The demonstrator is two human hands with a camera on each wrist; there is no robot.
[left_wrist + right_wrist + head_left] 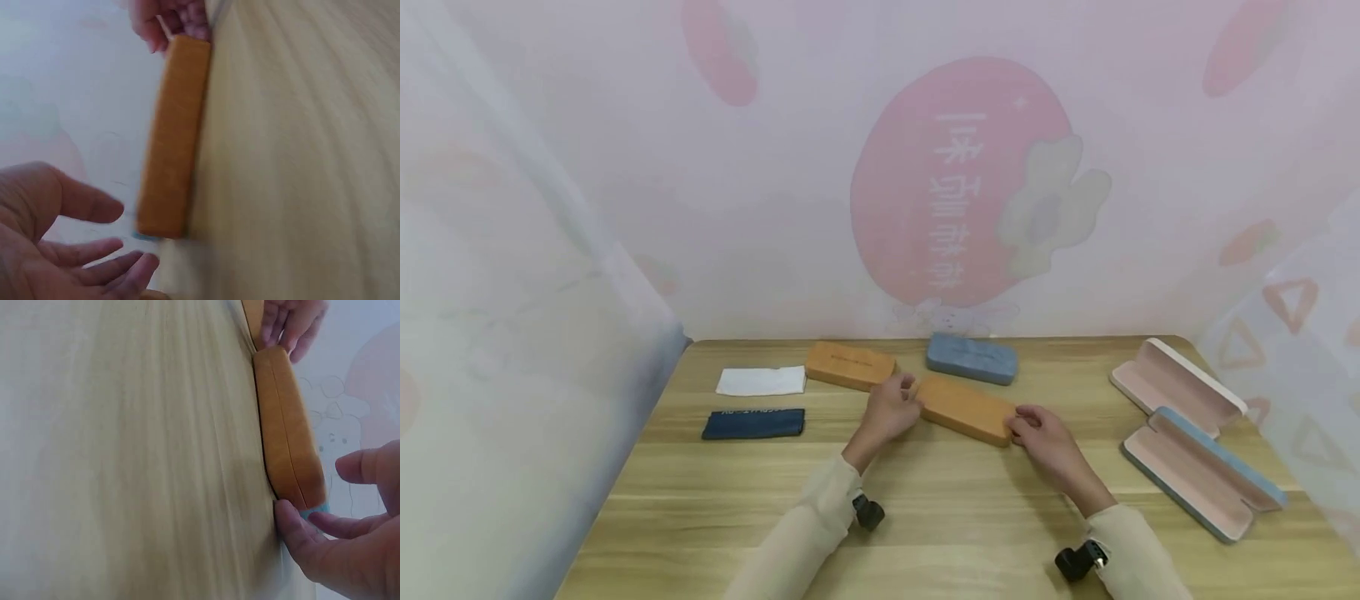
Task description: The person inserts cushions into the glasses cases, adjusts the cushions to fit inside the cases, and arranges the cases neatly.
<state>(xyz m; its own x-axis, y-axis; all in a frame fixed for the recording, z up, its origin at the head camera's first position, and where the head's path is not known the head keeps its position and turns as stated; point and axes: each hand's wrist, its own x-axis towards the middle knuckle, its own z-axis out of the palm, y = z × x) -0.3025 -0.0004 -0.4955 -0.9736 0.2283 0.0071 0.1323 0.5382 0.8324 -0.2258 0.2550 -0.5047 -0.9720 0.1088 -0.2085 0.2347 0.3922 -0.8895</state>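
Observation:
A closed orange glasses case lies at a slant on the table between the two hands. At its left end is my left hand, its thumb and fingers spread around a gap in the left wrist view, where the hand looks apart from the case. My right hand is at the other end. In the right wrist view this hand has its fingertips at the case's near end, with one finger held away from it. A second orange case lies just beyond the left hand.
Behind the middle case is a closed blue glasses case. Two opened cases with pink linings, one white and one blue, lie at the right. A folded white cloth and a folded navy cloth are at the left.

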